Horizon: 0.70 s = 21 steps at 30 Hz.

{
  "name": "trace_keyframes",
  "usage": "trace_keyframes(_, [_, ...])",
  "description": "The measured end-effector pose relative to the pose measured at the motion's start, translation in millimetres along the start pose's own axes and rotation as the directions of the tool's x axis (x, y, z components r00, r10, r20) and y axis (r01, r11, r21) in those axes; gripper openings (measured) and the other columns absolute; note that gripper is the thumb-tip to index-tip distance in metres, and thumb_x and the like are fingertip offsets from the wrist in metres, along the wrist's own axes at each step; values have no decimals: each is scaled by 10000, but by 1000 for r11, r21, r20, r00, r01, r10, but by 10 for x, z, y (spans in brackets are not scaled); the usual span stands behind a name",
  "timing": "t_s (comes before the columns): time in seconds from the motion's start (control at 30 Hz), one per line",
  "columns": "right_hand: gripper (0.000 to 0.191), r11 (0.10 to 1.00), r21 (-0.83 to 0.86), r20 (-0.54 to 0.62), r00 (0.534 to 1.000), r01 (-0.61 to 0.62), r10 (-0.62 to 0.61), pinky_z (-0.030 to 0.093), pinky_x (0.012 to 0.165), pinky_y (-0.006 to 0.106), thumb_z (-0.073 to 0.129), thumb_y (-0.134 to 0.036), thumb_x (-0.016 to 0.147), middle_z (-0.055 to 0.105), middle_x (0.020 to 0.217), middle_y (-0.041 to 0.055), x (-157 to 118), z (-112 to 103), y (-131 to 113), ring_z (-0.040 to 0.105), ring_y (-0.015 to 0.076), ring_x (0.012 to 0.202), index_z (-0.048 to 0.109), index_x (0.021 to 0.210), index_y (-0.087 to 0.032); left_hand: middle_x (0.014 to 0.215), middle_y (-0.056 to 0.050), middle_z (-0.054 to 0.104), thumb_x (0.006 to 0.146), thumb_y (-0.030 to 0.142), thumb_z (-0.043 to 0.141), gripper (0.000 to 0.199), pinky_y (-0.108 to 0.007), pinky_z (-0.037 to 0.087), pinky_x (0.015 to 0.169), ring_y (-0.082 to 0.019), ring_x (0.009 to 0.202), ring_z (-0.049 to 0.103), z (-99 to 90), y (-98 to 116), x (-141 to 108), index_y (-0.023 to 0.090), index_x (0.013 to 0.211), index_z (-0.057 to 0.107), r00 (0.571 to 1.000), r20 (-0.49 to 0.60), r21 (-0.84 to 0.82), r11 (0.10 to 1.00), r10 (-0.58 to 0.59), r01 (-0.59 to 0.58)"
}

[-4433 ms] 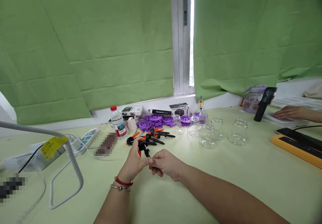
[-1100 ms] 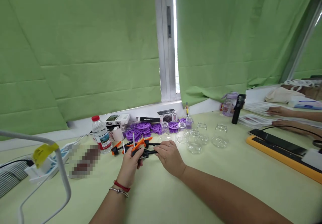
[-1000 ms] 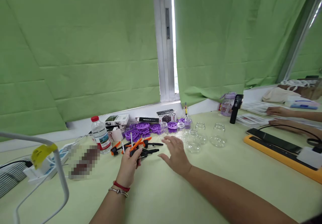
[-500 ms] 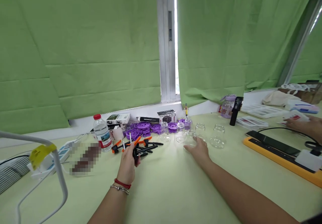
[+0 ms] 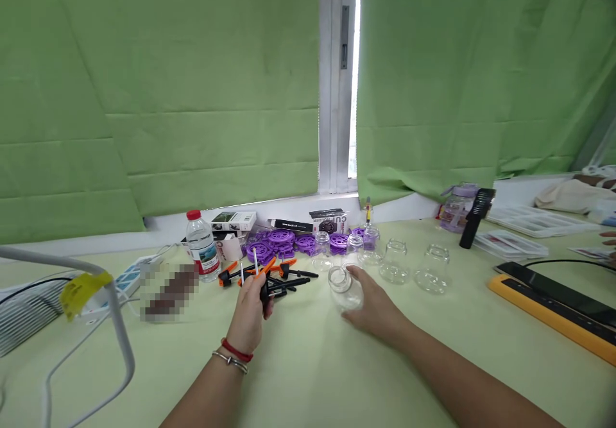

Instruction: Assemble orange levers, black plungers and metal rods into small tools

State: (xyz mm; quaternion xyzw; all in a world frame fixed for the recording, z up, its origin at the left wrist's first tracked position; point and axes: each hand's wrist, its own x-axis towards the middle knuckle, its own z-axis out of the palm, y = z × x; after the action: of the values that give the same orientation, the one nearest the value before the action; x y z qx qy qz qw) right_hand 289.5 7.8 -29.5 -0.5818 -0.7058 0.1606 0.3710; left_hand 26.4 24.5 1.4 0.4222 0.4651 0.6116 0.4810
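Observation:
My right hand (image 5: 378,306) is wrapped round a small clear glass jar (image 5: 344,287), its mouth tilted to the left. My left hand (image 5: 250,306) is closed on black tools with thin metal shafts (image 5: 256,260). Beyond my left hand lie black and orange tools (image 5: 289,271) in a loose pile. Several more clear glass jars (image 5: 433,271) stand past my right hand, towards the window and to the right. Purple spoked discs (image 5: 282,240) are heaped behind the tools.
A water bottle (image 5: 205,248) and boxes (image 5: 233,221) stand at the left, near a white metal frame (image 5: 120,325). To the right are a black handheld fan (image 5: 474,219), an orange bar (image 5: 543,312), clear trays (image 5: 510,244) and part of another person's hand (image 5: 610,239).
My right hand has taken hold of a jar and brought it nearer and left, off the row. My left hand still grips the black tools. The view has turned slightly left.

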Motion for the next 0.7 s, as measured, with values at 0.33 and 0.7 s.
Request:
trace_keyframes(0.33, [623,963,-231,-96,982,136,-162,435,932,413,685,-257,611,439,1265,73,-30,-165,-111,442,278,1184,492,1201,-302,551,90,406,771,494,540,331,-196,215,358,-42,357,360,90,73,-102,198,688,417,998,62,32,999,13,-15])
trace_keyframes(0.7, [637,940,-316,-159,970,126,-184,418,967,427,581,-148,639,391,1294,80,-69,-101,-120,379,284,1237,471,1248,-302,592,72,426,724,479,576,298,-183,259,394,-49,437,388,101,190,-151,193,788,523,999,-34,69,998,-3,6])
